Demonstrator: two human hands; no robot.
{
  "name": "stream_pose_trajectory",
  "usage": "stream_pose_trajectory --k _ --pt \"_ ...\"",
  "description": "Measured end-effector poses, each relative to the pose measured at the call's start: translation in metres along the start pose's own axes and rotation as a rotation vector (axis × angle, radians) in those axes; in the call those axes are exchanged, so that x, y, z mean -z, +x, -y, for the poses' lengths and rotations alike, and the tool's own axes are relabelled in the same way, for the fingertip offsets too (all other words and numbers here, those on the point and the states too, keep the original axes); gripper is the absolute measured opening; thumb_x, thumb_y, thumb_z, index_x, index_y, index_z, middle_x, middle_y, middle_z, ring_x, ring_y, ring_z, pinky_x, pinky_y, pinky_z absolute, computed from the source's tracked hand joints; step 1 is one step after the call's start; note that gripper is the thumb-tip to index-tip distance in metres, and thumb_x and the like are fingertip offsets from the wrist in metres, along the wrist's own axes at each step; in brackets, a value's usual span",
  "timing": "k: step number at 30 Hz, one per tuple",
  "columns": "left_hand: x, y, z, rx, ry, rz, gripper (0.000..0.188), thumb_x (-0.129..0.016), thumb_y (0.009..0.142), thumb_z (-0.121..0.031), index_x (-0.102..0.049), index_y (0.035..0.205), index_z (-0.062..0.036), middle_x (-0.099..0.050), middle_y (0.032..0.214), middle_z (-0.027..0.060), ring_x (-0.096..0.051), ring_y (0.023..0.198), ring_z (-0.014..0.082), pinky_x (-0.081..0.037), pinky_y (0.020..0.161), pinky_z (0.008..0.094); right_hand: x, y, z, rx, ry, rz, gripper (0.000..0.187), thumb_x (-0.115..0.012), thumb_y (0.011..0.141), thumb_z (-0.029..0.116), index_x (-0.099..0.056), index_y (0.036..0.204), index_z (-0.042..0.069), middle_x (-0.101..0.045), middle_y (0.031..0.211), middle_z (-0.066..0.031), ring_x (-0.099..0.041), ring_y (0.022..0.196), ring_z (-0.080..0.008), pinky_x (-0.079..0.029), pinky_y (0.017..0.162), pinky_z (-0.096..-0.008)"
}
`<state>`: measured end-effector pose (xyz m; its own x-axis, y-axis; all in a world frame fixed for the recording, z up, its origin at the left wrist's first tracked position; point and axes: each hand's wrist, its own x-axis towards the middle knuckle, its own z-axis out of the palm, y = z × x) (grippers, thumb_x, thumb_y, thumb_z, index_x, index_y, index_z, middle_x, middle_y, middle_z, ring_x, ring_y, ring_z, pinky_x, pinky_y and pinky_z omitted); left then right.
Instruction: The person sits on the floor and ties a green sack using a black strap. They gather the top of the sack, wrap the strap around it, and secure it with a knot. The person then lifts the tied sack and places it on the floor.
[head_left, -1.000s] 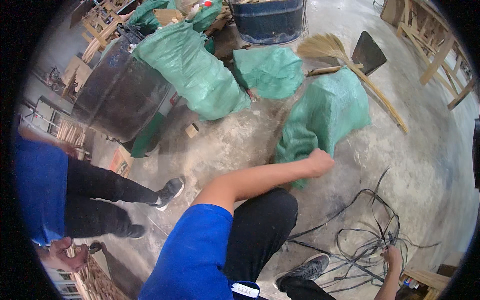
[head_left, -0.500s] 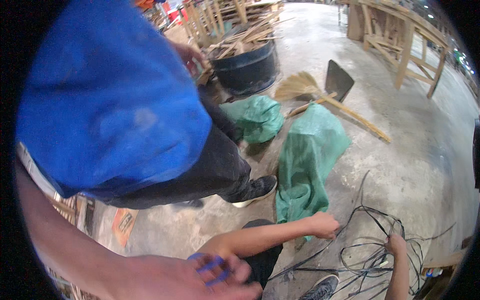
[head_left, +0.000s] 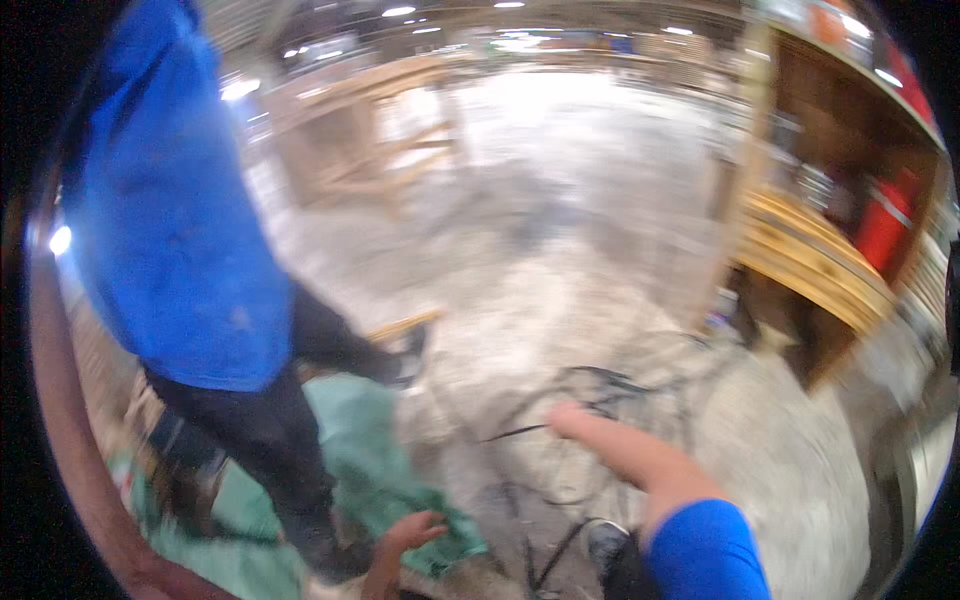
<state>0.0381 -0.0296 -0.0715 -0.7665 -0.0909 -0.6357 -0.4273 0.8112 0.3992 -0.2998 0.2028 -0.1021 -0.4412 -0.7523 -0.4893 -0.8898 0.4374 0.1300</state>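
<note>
My right hand (head_left: 568, 420), on a bare forearm below a blue sleeve, is closed on a thin black strap (head_left: 518, 433). More of the black strapping (head_left: 605, 378) lies in loose loops on the floor around that hand. Lower and to the left, my left hand (head_left: 412, 532) shows blurred fingers held slightly apart with nothing visible in them. It is over the near end of a crumpled green sack (head_left: 365, 440). My shoe (head_left: 606, 545) is beside the strapping at the bottom.
A co-worker in a blue shirt (head_left: 190, 230) stands close on the left, with one shoe near the sack. Another bare arm (head_left: 65, 400) runs down the left rim. A wooden shelf unit (head_left: 810, 260) holding a red cylinder (head_left: 888, 225) stands right. A wooden bench (head_left: 360, 130) stands beyond.
The view has swung to the right, bringing in the shelf unit. My left hand is lower and away from the strapping. The large hand that lay near my left arm is gone from view.
</note>
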Motion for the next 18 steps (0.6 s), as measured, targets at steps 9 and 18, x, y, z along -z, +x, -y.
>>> stream_pose_trajectory --k 9,18 --pt "-0.005 0.007 -0.012 0.041 -0.076 0.023 0.052 -0.063 0.090 -0.039 -0.057 0.130 -0.0065 -0.065 0.119 0.0194 -0.063 0.108 0.0357 -0.049 0.092 0.0431 0.016 -0.008 0.022 0.040 0.084 0.003 0.025 -0.062 0.084 0.013 -0.072 0.106 0.009 -0.070 0.111 -0.0122 -0.068 0.101 -0.0297 -0.056 0.079 -0.0441" --pt "-0.002 0.011 -0.012 -0.012 -0.046 -0.043 0.050 -0.066 0.086 -0.041 -0.062 0.121 -0.0061 -0.069 0.107 0.0197 -0.065 0.100 0.0372 -0.051 0.086 0.0430 0.013 -0.011 0.009 0.039 0.081 0.058 0.030 -0.067 0.079 0.019 -0.069 0.108 0.011 -0.070 0.105 -0.0138 -0.068 0.097 -0.0318 -0.056 0.078 -0.0452"
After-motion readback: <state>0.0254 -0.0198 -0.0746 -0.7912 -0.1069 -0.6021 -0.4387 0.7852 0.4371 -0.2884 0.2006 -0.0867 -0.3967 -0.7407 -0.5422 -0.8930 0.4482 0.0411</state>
